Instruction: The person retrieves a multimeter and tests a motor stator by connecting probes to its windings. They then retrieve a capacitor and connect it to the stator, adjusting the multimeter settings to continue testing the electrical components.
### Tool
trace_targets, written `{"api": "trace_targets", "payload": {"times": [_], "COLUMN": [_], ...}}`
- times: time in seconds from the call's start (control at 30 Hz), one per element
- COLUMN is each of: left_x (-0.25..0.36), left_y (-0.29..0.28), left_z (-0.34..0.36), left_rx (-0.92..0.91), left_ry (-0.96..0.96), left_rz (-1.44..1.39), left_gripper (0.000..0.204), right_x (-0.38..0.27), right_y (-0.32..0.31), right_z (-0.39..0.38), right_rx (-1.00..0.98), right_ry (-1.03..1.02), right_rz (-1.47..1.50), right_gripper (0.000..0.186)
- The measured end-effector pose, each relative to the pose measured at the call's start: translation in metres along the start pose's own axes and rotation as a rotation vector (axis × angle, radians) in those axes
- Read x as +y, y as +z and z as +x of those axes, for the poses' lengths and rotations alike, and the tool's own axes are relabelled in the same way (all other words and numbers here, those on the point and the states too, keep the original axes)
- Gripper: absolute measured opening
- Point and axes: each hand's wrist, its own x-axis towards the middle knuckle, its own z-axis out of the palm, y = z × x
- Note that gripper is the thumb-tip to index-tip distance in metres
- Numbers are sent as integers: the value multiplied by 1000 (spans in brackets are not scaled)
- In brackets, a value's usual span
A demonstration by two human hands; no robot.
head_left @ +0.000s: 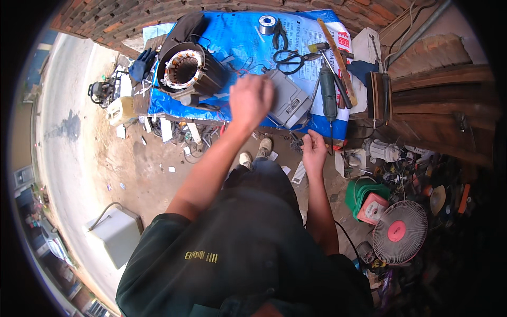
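My right hand [315, 150] hangs just off the near right corner of the grey case [289, 100], thumb and fingers bent together; I can't tell whether they pinch anything. The case lies on the blue sheet [232, 31], close to the near edge, so a careless push from my wrist could tip it off. At its left side my left hand [251, 101] is blurred, fingers curled; gripping or merely touching, I can't tell. Right of the case, the grinder [328, 92] could be dragged down if my arm caught its cord. Left of it, the stator [211, 74] might shift if my elbow knocked it. Beyond lie the scissors [289, 63], pliers [280, 36] and spool [267, 24].
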Motion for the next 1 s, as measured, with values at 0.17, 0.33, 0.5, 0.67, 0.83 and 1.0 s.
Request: {"api": "trace_targets", "payload": {"times": [0.17,0.33,0.5,0.67,0.83,1.0], "left_x": [12,30,16,-12,5,4], "left_y": [-17,15,14,-2,-35,-8], "left_z": [-12,-22,-7,18,-33,-47], "left_rx": [-102,-103,-92,33,-430,-461], "left_ry": [-15,61,48,-151,-221,-363], "left_rz": [-49,30,-97,-253,-207,-342], "left_gripper": [45,59,37,27,78,99], "right_x": [4,-29,-25,-29,-29,-39], "right_y": [4,25,54,72,62,46], "right_z": [-4,7,12,-22,-24,-28], "right_rx": [-100,-235,-176,-102,-54,-295], "right_ry": [-16,-38,-68,20,61,226], "right_rz": [11,224,417,312,250,-199], "right_gripper": [48,93,81,83,79,25]}}
